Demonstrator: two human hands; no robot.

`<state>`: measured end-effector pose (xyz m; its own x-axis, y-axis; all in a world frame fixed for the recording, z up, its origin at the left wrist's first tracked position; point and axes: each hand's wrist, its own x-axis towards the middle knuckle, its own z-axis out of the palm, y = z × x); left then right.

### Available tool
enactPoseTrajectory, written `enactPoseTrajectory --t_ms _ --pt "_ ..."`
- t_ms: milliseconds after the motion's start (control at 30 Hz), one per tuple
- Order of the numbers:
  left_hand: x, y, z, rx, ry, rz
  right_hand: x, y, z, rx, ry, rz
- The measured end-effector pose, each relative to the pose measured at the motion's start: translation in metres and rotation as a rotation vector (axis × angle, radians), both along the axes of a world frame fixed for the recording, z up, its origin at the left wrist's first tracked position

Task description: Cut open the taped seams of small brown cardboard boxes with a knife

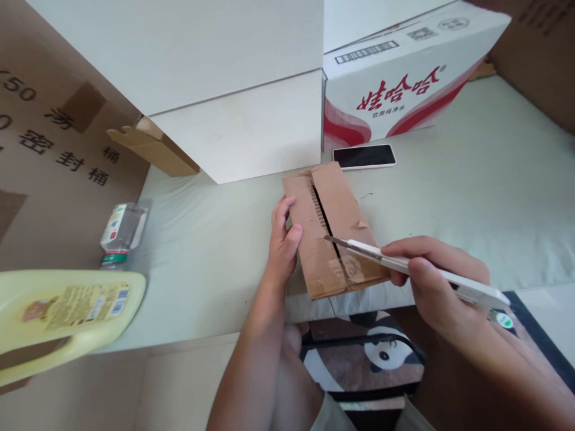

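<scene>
A small brown cardboard box point(309, 251) rests near the front edge of the pale green surface, with a dark gap running between its top flaps. My left hand point(285, 242) grips the box along its left side, thumb on top. In my right hand point(442, 281) is a white utility knife point(395, 260), its blade out and pointing left. The blade tip lies over the top of the box, close to the gap; I cannot tell whether it touches the cardboard. Fingers of my right hand are wrapped round the knife's handle, near the box's right corner.
A phone point(365, 156) lies behind the box, before a white and red carton point(404, 102). White boxes point(269, 131) stand at the back. On the left are a clear bottle point(123, 230), a yellow jug point(130, 299) and a large carton point(45, 197). Below is a panda-print item point(359, 359).
</scene>
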<state>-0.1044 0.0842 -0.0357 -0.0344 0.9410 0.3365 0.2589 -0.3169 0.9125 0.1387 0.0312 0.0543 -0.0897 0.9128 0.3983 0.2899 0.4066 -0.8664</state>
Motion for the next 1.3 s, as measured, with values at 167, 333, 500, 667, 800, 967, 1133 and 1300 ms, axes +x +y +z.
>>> enactPoseTrajectory --t_ms 167,333,500,667,800,967,1133,1300 --pt "0.0008 -0.0015 0.0030 -0.073 -0.105 -0.010 -0.0004 -0.0003 -0.0010 -0.016 0.027 0.012" --pt "0.0016 -0.0025 0.0067 -0.103 -0.138 -0.014 -0.0001 -0.0001 -0.0046 -0.036 0.050 0.019" --pt "0.0014 -0.0026 0.0073 -0.107 -0.124 -0.007 -0.0018 0.0014 -0.0046 -0.044 0.088 0.031" --pt "0.0016 -0.0027 0.0073 -0.105 -0.121 0.007 -0.0021 0.0011 -0.0055 -0.052 0.107 0.033" --pt "0.0014 -0.0024 0.0067 -0.112 -0.133 -0.007 0.0003 -0.0003 -0.0061 -0.051 0.083 0.035" --pt "0.0009 -0.0026 0.0059 -0.100 -0.115 -0.017 0.0011 -0.0001 -0.0056 -0.039 0.066 0.025" --pt "0.0008 -0.0022 0.0059 -0.103 -0.137 -0.020 0.0014 -0.0004 -0.0073 -0.044 0.074 0.032" --pt "0.0020 -0.0023 0.0075 -0.111 -0.148 -0.002 0.0023 -0.0012 -0.0072 -0.044 0.059 0.033"
